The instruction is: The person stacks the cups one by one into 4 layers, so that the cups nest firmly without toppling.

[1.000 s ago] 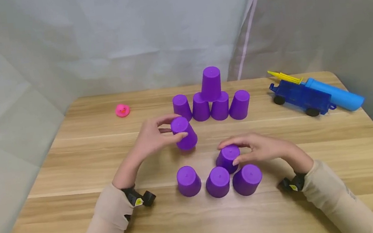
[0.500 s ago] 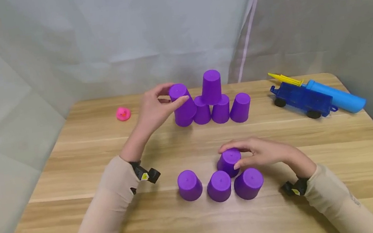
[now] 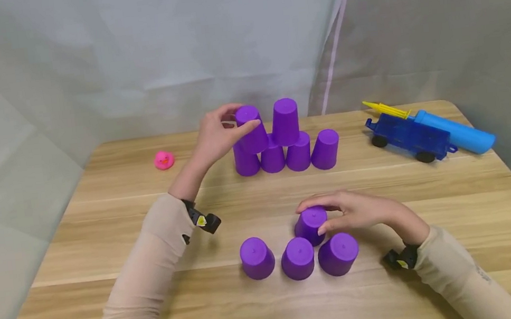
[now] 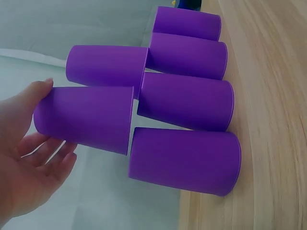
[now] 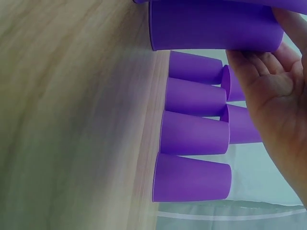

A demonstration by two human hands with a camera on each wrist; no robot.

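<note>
My left hand [image 3: 244, 116] grips an upturned purple cup [image 3: 252, 136] over the two leftmost cups of the far row [image 3: 326, 148] of several. The left wrist view shows this cup [image 4: 91, 120] level with the second-tier cup [image 4: 108, 64], with its rim at the lower cups' bases. My right hand [image 3: 314, 215] holds another upturned purple cup [image 3: 311, 228] low, just behind the near row of three cups [image 3: 298, 258], between the middle and right ones. The right wrist view has that cup [image 5: 216, 24] in my fingers [image 5: 268, 72], rim close to the table.
A pink rubber duck [image 3: 163, 160] sits at the far left of the wooden table [image 3: 103, 242]. At the far right lie a blue toy truck [image 3: 408, 135] and a light blue tube [image 3: 455, 129]. Grey fabric walls enclose the table.
My left hand carried its cup from mid-table up and back onto the far row's left side. My right hand kept hold of its cup behind the near row, barely moving.
</note>
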